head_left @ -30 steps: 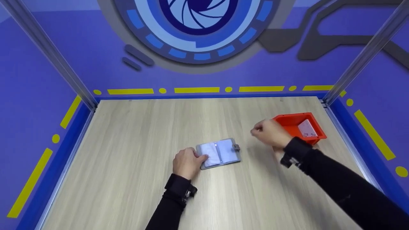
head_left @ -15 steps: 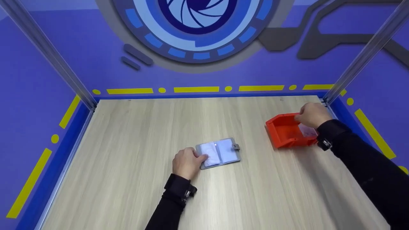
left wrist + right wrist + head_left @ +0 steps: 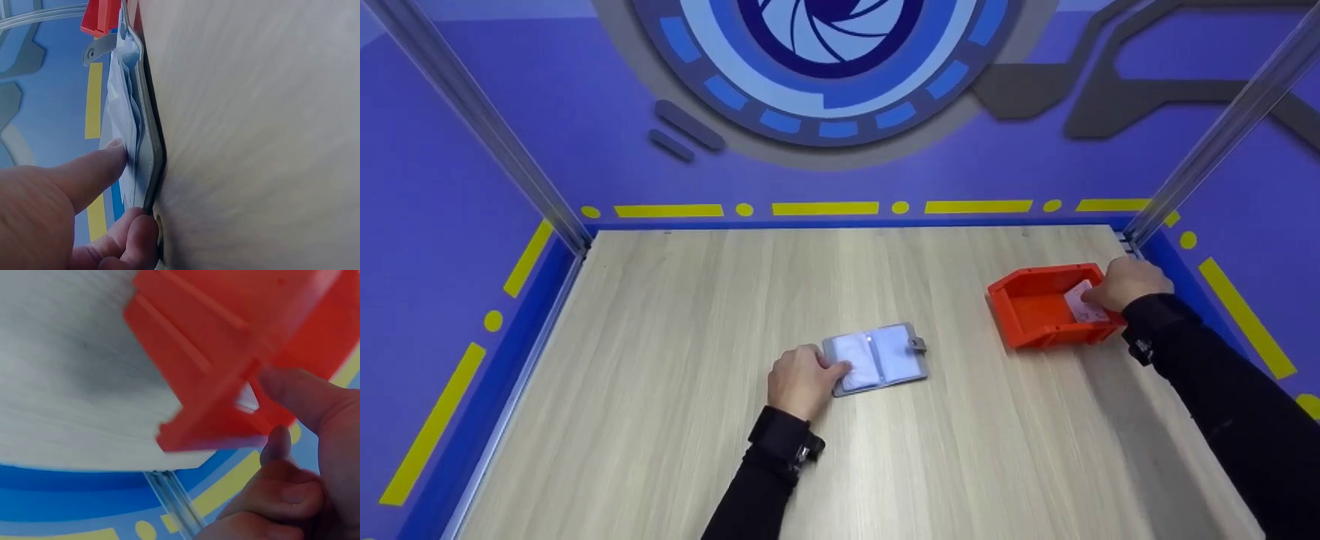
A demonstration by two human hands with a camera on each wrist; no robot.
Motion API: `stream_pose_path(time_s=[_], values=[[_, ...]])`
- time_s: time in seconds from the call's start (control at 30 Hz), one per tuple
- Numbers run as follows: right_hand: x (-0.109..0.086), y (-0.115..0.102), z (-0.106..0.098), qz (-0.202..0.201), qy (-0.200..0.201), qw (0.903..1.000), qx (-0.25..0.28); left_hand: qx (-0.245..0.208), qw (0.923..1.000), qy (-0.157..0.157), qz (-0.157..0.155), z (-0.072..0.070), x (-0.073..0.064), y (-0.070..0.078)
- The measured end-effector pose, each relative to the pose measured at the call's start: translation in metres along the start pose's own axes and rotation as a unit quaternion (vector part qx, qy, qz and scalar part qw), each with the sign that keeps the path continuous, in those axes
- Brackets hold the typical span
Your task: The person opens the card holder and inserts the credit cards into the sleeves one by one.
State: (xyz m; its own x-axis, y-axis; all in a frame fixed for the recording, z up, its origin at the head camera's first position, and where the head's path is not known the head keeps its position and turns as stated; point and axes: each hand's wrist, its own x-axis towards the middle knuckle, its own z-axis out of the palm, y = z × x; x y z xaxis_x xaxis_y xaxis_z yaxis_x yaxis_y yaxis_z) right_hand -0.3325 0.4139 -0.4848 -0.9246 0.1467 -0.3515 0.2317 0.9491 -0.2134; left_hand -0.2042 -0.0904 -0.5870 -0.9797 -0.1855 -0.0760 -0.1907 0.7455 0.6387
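Note:
My left hand (image 3: 799,382) pinches the left edge of an open grey card holder (image 3: 905,379) lying on the table. Its thumb lies on the clear sleeves (image 3: 121,101), and the other fingers are at the lower edge of the cover. A snap tab (image 3: 916,344) sticks out on the right. My right hand (image 3: 1132,281) grips the right end wall of the red bin (image 3: 1020,330), thumb inside, curled fingers outside. A pinkish-white card (image 3: 1081,300) leans inside that end, partly covered by the thumb. The right wrist view is blurred.
The wooden table (image 3: 697,300) is bounded by a blue back wall (image 3: 547,150) with yellow markings and by side walls. A metal post (image 3: 1207,142) rises at the back right corner, near the bin.
My right hand has moved right, from left of the bin, across its opening, to its right end wall. The left hand, card holder and bin have stayed in place.

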Motion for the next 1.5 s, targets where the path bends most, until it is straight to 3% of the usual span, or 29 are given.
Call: stream_pose_path(time_s=[0.27, 0.97, 1.2, 1.5], values=[[0.002, 0.011, 0.006, 0.005, 0.008, 0.9998, -0.020, 0.002, 1.0000, 0.000, 0.003, 0.000, 0.000, 0.000], [-0.009, 0.000, -0.006, -0.003, 0.039, 0.9988, -0.031, 0.009, 1.0000, 0.003, -0.001, 0.000, 0.000, 0.001], [-0.019, -0.016, -0.009, -0.016, 0.042, 0.9985, -0.032, 0.008, 1.0000, 0.003, 0.004, 0.001, 0.001, 0.000], [-0.042, -0.058, -0.024, -0.068, 0.081, 0.9943, -0.015, 0.006, 0.9999, 0.004, 0.009, 0.001, 0.001, -0.001]])
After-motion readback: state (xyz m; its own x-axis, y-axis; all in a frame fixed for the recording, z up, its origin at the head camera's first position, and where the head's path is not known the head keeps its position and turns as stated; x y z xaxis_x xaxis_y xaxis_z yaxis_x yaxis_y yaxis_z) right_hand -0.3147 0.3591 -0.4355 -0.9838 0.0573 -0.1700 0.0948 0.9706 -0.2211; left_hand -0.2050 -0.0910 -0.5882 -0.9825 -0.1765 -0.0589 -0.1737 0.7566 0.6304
